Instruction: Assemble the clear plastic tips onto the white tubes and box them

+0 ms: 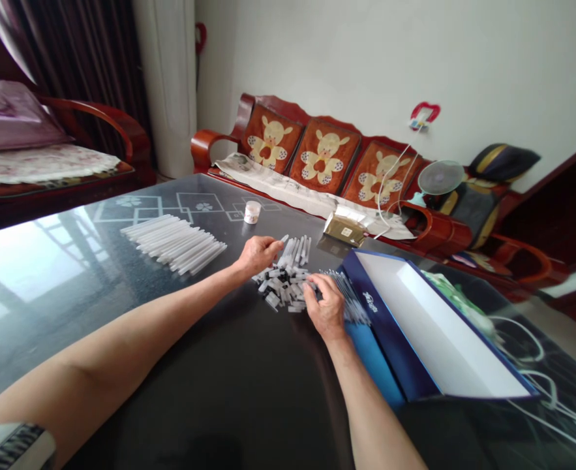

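My left hand (258,254) is closed, with a small whitish piece (284,239) at its fingertips, perhaps a pen cap. Below and right of it lies a loose pile of small clear and black pen caps (280,284). Several short whitish tubes (298,249) lie side by side behind the pile. At the pile's right edge, my right hand (325,303) has its fingers bent and drawn together; what they hold is hidden. Thin clear refills (351,297) lie just right of that hand. Left of my left hand, white pen barrels (175,243) are spread in a row.
A blue box (385,326) with a white inside stands open at the right. Beyond it are green-white packaging (458,297) and white cables (552,391). A small white tub (252,212) and a gold tissue pack (345,228) stand farther back, before a wooden sofa (288,183).
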Motion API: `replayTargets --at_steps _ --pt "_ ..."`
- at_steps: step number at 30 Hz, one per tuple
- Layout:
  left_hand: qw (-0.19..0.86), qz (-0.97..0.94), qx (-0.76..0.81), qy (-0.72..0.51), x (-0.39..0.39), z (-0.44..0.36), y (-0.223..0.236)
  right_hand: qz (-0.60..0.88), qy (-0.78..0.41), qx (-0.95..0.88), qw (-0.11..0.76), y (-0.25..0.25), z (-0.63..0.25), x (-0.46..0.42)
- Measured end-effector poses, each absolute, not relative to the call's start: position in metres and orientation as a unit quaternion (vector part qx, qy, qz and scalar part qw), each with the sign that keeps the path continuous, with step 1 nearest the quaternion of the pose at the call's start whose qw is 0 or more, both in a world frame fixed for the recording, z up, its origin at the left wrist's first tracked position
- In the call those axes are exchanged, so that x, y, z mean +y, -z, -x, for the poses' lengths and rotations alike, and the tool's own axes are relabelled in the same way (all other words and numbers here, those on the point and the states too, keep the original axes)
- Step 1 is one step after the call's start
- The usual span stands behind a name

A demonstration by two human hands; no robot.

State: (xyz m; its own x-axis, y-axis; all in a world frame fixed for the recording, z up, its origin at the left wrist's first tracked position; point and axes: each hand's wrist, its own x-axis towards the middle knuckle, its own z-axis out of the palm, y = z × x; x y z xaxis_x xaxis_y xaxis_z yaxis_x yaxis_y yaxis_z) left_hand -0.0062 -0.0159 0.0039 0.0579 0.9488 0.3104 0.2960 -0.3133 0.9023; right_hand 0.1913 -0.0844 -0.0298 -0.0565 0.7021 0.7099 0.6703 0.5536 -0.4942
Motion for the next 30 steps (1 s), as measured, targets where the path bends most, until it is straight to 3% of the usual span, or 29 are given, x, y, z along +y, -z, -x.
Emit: replayTargets --at_steps 7,20,30 --pt "0.336 -0.615 0.516 -0.493 -0.002 0.021 0.004 0.428 0.0 -0.798 0.425 0.027 -0.18 -0.093" --pt "0.328 -0.651 0.522 -0.443 -0.012 0.015 0.003 0.399 0.036 -0.817 0.415 0.03 -0.182 -0.087" --pt "0.041 -0.707 0.665 -0.236 0.003 0.061 -0.039 0.385 0.065 -0.791 0.472 0.036 -0.187 -0.078"
